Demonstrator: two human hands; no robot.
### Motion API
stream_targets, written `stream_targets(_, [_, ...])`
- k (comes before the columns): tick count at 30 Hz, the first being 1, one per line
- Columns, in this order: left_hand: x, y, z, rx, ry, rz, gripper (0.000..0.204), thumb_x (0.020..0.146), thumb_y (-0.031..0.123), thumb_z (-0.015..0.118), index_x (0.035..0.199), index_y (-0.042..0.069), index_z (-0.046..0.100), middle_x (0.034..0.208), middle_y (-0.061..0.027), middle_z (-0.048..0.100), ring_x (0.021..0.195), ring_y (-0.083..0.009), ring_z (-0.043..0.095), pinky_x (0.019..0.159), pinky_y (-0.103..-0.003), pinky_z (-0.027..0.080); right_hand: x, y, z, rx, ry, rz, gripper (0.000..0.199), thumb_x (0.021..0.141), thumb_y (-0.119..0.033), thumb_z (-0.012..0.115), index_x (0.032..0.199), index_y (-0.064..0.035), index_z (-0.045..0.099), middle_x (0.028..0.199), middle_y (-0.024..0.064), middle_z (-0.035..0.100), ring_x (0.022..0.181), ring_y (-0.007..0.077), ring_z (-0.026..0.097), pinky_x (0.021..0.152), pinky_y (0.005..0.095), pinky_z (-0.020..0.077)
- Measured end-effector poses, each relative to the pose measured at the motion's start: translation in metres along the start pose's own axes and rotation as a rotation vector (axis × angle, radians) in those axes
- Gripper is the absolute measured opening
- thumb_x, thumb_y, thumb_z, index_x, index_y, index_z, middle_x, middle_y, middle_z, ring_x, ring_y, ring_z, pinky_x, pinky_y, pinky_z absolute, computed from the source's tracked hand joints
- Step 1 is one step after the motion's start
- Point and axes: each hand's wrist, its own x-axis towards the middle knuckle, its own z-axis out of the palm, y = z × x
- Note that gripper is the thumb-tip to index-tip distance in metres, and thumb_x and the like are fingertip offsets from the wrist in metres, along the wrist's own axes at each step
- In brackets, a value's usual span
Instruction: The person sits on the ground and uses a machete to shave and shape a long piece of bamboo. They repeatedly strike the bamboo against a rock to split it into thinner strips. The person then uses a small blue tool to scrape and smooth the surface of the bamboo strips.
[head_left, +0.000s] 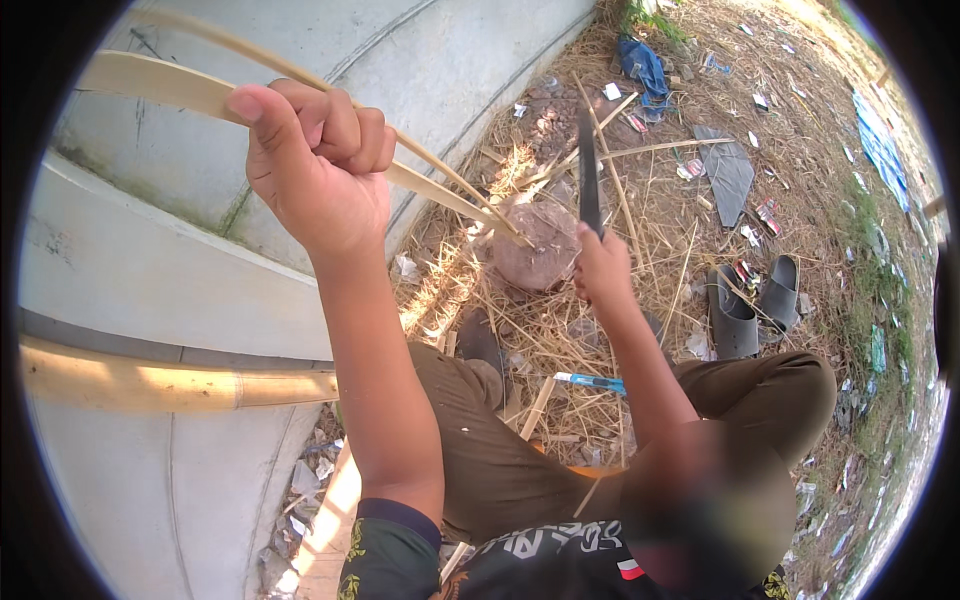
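Clenched tight, the left hand [318, 165] grips thin, springy bamboo strips [180, 92] raised high near their upper end, while the right hand [603, 268] holds what seems a dark blade [588, 175] over the straw-littered ground [650, 200].

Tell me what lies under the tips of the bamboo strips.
The bamboo strips, held in the left hand, end on a round brownish block lying in dry straw. The ground beneath that block is hidden.
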Motion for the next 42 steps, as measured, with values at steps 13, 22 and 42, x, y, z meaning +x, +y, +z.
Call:
stream_targets(13, [0.009, -0.008, 0.007, -0.001, 0.014, -0.009, 0.062, 0.1, 0.066, 0.046, 0.069, 0.016, 0.025, 0.054, 0.0062, 0.015, 0.047, -0.0075, 0.01, 0.045, -0.028, 0.009, -0.011, 0.087, 0.019, -0.224, -0.005, -0.076, 0.034, 0.102, -0.03, 0.056, 0.105, 0.0028, 0.062, 0.068, 0.006, 0.059, 0.058, 0.0141, 0.058, 0.054, 0.034, 0.0451])
stream_targets(22, [0.009, -0.003, 0.002, 0.01, 0.04, -0.044, 0.062, 0.1, 0.068, 0.044, 0.069, 0.018, 0.023, 0.055, 0.0059, 0.013, 0.05, -0.0098, 0.005, 0.047, -0.03, 0.007, -0.031, 0.045, 0.04, 0.726, 0.322, -0.64, 0.021, 0.106, -0.027, 0.052, 0.096, -0.0096, 0.047, 0.064, -0.0017, 0.043, 0.051, 0.0084, 0.046, 0.047, 0.0245, 0.0382])
stream_targets(42, [-0.001, -0.001, 0.011, -0.115, -0.201, -0.136, 0.062, 0.101, 0.07, 0.038, 0.071, 0.016, 0.029, 0.055, 0.0059, 0.017, 0.05, -0.0089, 0.009, 0.049, -0.03, 0.01, -0.013, 0.011, -0.016, -0.564, -0.224, -0.308, 0.048, 0.101, -0.037, 0.061, 0.13, 0.0007, 0.061, 0.123, 0.0201, 0.069, 0.118, 0.0324, 0.065, 0.1, 0.0481, 0.0495])
